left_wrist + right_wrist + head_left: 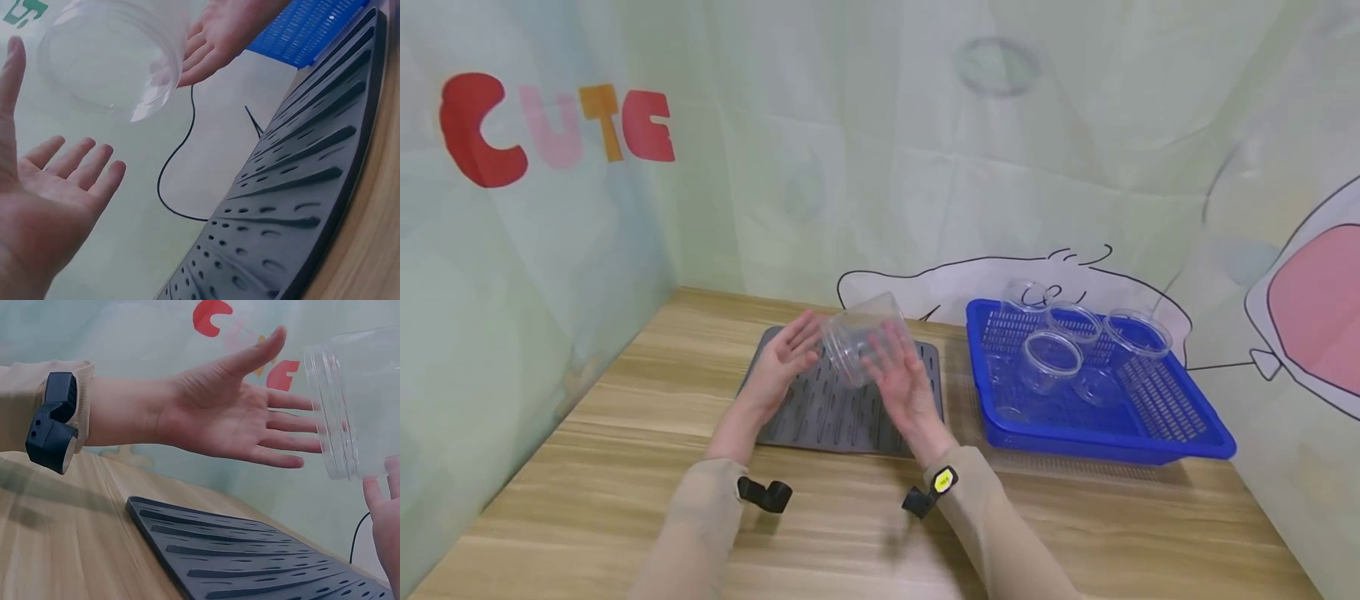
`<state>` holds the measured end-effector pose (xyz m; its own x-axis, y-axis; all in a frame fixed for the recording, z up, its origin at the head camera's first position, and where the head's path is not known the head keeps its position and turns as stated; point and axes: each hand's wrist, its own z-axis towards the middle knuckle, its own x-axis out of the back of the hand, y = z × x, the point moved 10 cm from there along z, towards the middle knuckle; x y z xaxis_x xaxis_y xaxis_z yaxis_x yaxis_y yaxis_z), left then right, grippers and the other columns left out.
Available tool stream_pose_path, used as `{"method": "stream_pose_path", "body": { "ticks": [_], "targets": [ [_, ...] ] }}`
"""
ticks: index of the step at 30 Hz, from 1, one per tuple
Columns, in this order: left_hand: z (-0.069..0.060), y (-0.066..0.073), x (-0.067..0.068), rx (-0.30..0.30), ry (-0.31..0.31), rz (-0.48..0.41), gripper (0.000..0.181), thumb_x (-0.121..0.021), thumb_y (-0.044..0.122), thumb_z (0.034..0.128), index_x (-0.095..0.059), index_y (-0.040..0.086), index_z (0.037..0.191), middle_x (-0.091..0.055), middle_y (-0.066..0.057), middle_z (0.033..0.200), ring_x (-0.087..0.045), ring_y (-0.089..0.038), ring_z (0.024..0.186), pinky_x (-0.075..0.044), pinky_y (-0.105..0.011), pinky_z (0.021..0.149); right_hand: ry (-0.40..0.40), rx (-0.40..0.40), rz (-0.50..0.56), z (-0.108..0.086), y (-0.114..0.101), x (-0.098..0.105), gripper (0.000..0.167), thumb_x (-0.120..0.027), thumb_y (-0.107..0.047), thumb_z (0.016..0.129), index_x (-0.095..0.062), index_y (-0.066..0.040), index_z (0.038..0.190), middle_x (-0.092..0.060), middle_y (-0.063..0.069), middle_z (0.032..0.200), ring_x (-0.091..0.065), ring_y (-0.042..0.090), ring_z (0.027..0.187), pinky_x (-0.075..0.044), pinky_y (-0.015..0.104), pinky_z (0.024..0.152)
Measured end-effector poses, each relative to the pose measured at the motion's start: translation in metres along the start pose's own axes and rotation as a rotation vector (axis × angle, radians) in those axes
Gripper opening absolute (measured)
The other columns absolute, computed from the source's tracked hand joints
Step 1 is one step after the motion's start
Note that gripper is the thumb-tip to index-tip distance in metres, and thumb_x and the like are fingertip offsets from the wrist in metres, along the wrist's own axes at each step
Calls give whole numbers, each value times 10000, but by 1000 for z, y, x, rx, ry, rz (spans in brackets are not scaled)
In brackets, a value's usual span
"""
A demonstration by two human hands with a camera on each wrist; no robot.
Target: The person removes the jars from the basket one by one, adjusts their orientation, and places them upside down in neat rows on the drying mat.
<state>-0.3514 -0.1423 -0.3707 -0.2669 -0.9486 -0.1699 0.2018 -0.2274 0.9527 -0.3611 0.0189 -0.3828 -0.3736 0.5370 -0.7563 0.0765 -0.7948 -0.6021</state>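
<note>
A clear plastic jar (868, 337) is held tilted above a grey ribbed mat (820, 417), its threaded rim facing down and left. My right hand (906, 392) supports it with extended fingers, which show through the clear wall in the head view. In the right wrist view only part of that hand (387, 519) appears, below the jar (369, 400). On the other side, my left hand (778, 367) is spread with the palm up beside the rim. The left wrist view shows a gap between the left hand (62, 194) and the jar (112, 56).
To the right stands a blue plastic basket (1000, 429) holding several clear jars (1048, 367). The mat and basket rest on a wood-grain table (842, 517). A printed curtain (775, 167) closes off the back and sides.
</note>
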Motion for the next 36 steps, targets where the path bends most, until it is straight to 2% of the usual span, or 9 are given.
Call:
{"method": "stream_pose_path", "body": {
  "ticks": [3, 8, 13, 16, 18, 24, 30, 32, 36],
  "targets": [
    [0, 0, 16, 11, 88, -5, 701, -547, 209, 1001, -159, 24, 1555, -243, -177, 1603, -263, -306, 1475, -317, -279, 1192, 3, 24, -3, 4, -4, 1, 1167, -900, -416, 568, -286, -94, 1506, -480, 11, 1422, -532, 175, 1210, -487, 315, 1004],
    [-5, -2, 50, 57, 268, -3, 607, -506, 145, 1015, -225, 17, 1537, -294, -169, 1584, -361, -222, 1439, -325, -241, 1182, 30, 55, -52, 16, -11, 1, 1071, -895, -434, 569, -384, -121, 1456, -500, -20, 1384, -550, 139, 1172, -485, 298, 987],
    [-16, -6, 80, 96, 371, -4, 595, -499, 56, 1003, -230, 1, 1530, -286, -178, 1586, -409, -146, 1408, -372, -162, 1122, 97, 60, -157, 29, -15, 1, 1256, -915, -478, 504, -281, -101, 1520, -391, 95, 1505, -500, 202, 1270, -391, 376, 1122],
    [-24, -8, 96, 105, 415, -35, 588, -463, -19, 995, -213, -19, 1528, -262, -197, 1588, -372, -186, 1434, -383, -157, 1107, 137, 71, -224, 34, -15, 1, 1355, -927, -509, 450, -242, -78, 1537, -332, 158, 1543, -416, 268, 1352, -301, 454, 1188],
    [-28, -10, 105, 113, 450, -44, 592, -448, -54, 987, -212, -13, 1528, -256, -198, 1589, -362, -193, 1440, -389, -155, 1098, 158, 84, -275, 37, -15, 1, 1356, -923, -535, 435, -268, -68, 1527, -392, 133, 1494, -424, 259, 1332, -303, 461, 1185],
    [-36, -18, 120, 154, 464, -17, 617, -416, -83, 980, -171, 12, 1538, -214, -189, 1601, -268, -258, 1478, -328, -230, 1159, 167, 122, -415, 46, -9, -2, 1232, -908, -554, 449, -395, -70, 1460, -555, 14, 1273, -536, 138, 1146, -401, 376, 1105],
    [-40, -33, 123, 200, 432, 10, 631, -395, -100, 972, -139, -1, 1541, -178, -197, 1611, -221, -284, 1491, -259, -276, 1211, 187, 98, -533, 52, 0, -4, 887, -820, -195, 739, -365, -126, 1498, -455, 92, 1472, -455, 245, 1314, -300, 436, 1188],
    [-40, -37, 123, 217, 424, 38, 649, -412, -107, 960, -139, -4, 1541, -178, -195, 1612, -218, -285, 1492, -256, -290, 1215, 197, 80, -581, 54, 3, -5, 828, -734, -84, 783, -343, -137, 1512, -387, 115, 1530, -392, 303, 1379, -276, 454, 1203],
    [-42, -45, 122, 253, 403, 91, 679, -437, -116, 940, -143, -6, 1543, -186, -181, 1615, -220, -285, 1492, -254, -323, 1218, 193, 47, -657, 58, 12, -6, 831, -712, -43, 804, -312, -148, 1525, -334, 126, 1562, -329, 338, 1429, -270, 476, 1210]
  ]
}}
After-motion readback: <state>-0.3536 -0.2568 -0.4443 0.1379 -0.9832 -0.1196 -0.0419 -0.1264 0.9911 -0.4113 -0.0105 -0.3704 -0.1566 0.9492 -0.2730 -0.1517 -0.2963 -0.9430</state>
